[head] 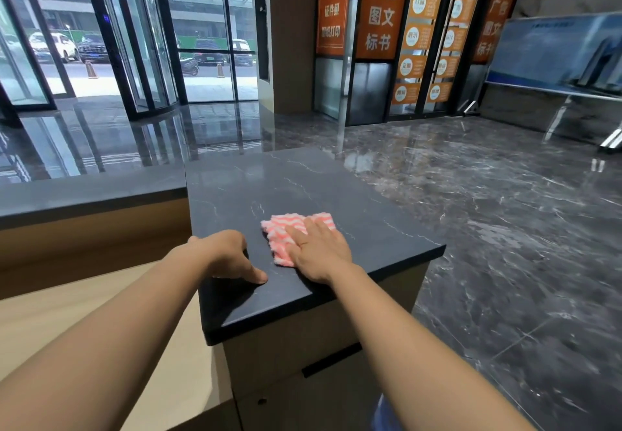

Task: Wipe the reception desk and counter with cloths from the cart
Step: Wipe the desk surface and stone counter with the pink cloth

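Pressure from the right grip, palm flat and fingers straight, pins a pink-and-white striped cloth to the dark veined desk. The spread hand covers the cloth's near right part, likely so the fabric travels with the arm rather than bunching. The left grip rests just left of the cloth, apart from it, fingers loosely curled and thumb down on the stone, holding nothing. It appears to brace the person leaning over the near end. The cloth lies toward the near right of the desk top, with bare stone stretching beyond it to the far edge, which suggests much surface remains to be wiped. A lower counter of the same dark stone runs off to the left and, by the task, also needs wiping. Past the desk, a polished floor mirrors a glass revolving door at far left and orange signs at far right. No cart is in view.
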{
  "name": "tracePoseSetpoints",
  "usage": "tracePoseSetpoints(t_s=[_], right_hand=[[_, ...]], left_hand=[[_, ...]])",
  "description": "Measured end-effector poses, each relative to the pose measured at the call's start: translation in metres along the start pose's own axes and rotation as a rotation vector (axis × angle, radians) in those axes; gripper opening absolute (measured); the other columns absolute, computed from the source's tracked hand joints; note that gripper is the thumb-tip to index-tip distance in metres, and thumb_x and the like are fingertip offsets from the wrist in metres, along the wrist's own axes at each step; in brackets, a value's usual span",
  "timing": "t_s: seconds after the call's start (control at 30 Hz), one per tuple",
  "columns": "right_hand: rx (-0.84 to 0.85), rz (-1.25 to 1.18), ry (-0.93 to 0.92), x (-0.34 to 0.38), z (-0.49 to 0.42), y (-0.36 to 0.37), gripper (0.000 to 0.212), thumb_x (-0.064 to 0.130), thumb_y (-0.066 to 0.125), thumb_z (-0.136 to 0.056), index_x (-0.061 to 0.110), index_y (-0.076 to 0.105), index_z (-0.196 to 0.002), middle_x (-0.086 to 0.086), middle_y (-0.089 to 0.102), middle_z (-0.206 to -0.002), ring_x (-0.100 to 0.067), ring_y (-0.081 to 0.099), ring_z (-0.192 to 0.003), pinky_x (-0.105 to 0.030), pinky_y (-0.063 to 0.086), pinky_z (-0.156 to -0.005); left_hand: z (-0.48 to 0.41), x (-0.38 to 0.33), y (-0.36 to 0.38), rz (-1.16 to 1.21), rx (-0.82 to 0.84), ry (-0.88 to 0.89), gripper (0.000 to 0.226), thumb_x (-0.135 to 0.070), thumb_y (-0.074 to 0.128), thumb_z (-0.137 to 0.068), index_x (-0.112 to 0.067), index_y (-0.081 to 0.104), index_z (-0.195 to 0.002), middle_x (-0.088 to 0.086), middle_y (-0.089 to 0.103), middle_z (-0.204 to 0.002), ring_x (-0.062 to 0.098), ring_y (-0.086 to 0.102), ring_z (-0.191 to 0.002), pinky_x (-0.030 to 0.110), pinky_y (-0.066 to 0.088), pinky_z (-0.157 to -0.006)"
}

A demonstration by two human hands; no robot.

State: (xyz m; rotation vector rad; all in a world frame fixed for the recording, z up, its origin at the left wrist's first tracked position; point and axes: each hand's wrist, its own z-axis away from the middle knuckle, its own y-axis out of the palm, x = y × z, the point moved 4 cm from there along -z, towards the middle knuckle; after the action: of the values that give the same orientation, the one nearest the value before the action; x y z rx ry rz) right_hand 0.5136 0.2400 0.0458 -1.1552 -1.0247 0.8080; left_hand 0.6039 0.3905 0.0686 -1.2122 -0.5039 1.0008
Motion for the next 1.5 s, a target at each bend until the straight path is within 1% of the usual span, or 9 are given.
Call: tracePoseSetpoints(t_s=[0.17,0.3,0.47,0.8,0.93,1.03,1.3,1.4,1.5], right_hand=[[-0.062,0.056,0.178,-0.080,-0.002,-0.018,0.053,0.041,0.019,-0.103,0.035,0.013,-0.155,-0.002,0.002,-0.164,-0.020,0.001,-0.151,-0.041,0.005,-0.121],[-0.062,0.065,0.351,-0.144,0.001,-0.032,0.054,0.044,0.019,-0.103,0.034,0.012,-0.156,-0.004,0.003,-0.164,-0.024,0.003,-0.151,-0.043,0.008,-0.121],[-0.065,0.034,0.436,-0.155,0.012,-0.035,0.055,0.043,0.018,-0.103,0.033,0.009,-0.156,-0.005,-0.001,-0.164,-0.024,-0.001,-0.151,-0.043,0.003,-0.121],[-0.071,0.041,0.171,-0.027,0.045,0.006,0.053,0.038,0.021,-0.104,0.035,0.007,-0.155,-0.003,-0.007,-0.164,-0.022,-0.010,-0.150,-0.044,-0.003,-0.120],[-0.048,0.012,0.062,-0.016,0.051,0.005,0.052,0.040,0.019,-0.105,0.035,0.009,-0.155,-0.002,-0.006,-0.164,-0.020,-0.009,-0.151,-0.043,-0.003,-0.121],[-0.070,0.012,0.040,-0.043,0.053,-0.001,0.051,0.043,0.020,-0.105,0.037,0.013,-0.155,0.000,-0.002,-0.164,-0.017,-0.006,-0.151,-0.038,-0.001,-0.119],[-0.077,0.011,0.350,-0.155,0.048,-0.025,0.054,0.046,0.018,-0.104,0.033,0.008,-0.156,-0.003,-0.004,-0.164,-0.021,-0.006,-0.151,-0.039,-0.001,-0.121],[-0.056,0.011,0.418,-0.164,0.041,-0.031,0.055,0.044,0.018,-0.103,0.033,0.007,-0.156,-0.004,-0.005,-0.164,-0.023,-0.006,-0.151,-0.042,0.000,-0.121],[-0.021,0.003,0.476,-0.153,0.030,-0.033,0.055,0.041,0.016,-0.103,0.032,0.003,-0.156,-0.006,-0.010,-0.164,-0.026,-0.010,-0.150,-0.045,-0.004,-0.121]], left_hand=[[-0.001,0.000,-0.003,0.043,0.040,-0.022,0.060,-0.069,0.078,-0.054,-0.024,0.060,-0.089,-0.001,0.064,-0.098,0.026,0.059,-0.097,0.044,0.045,-0.097],[-0.002,0.001,-0.005,0.074,0.051,-0.037,0.060,-0.067,0.082,-0.048,-0.022,0.061,-0.083,0.000,0.066,-0.094,0.026,0.062,-0.095,0.042,0.049,-0.094],[-0.004,-0.002,-0.003,0.125,0.061,-0.047,0.063,-0.055,0.088,-0.053,-0.013,0.065,-0.093,0.005,0.067,-0.095,0.026,0.063,-0.091,0.042,0.053,-0.090],[-0.008,-0.016,-0.011,0.013,0.079,-0.060,0.077,-0.046,0.090,-0.057,-0.009,0.058,-0.117,0.007,0.060,-0.109,0.031,0.059,-0.104,0.043,0.050,-0.095],[-0.011,-0.019,-0.014,-0.034,0.091,-0.092,0.084,-0.046,0.090,-0.056,-0.008,0.056,-0.123,0.010,0.059,-0.119,0.032,0.058,-0.106,0.044,0.050,-0.096],[-0.011,-0.017,-0.015,-0.061,0.089,-0.087,0.084,-0.049,0.089,-0.055,-0.008,0.057,-0.121,0.008,0.059,-0.116,0.031,0.058,-0.104,0.044,0.050,-0.095],[-0.007,-0.016,-0.012,-0.028,0.070,-0.060,0.082,-0.050,0.088,-0.057,-0.007,0.057,-0.119,0.007,0.059,-0.110,0.030,0.058,-0.104,0.042,0.049,-0.096],[-0.006,-0.016,-0.014,-0.056,0.041,-0.020,0.069,-0.057,0.087,-0.053,-0.012,0.062,-0.099,0.004,0.060,-0.099,0.028,0.059,-0.099,0.042,0.048,-0.094],[-0.003,-0.014,-0.019,-0.126,-0.027,-0.005,0.064,-0.072,0.080,-0.046,-0.021,0.056,-0.076,-0.003,0.061,-0.086,0.025,0.057,-0.094,0.040,0.040,-0.092]])
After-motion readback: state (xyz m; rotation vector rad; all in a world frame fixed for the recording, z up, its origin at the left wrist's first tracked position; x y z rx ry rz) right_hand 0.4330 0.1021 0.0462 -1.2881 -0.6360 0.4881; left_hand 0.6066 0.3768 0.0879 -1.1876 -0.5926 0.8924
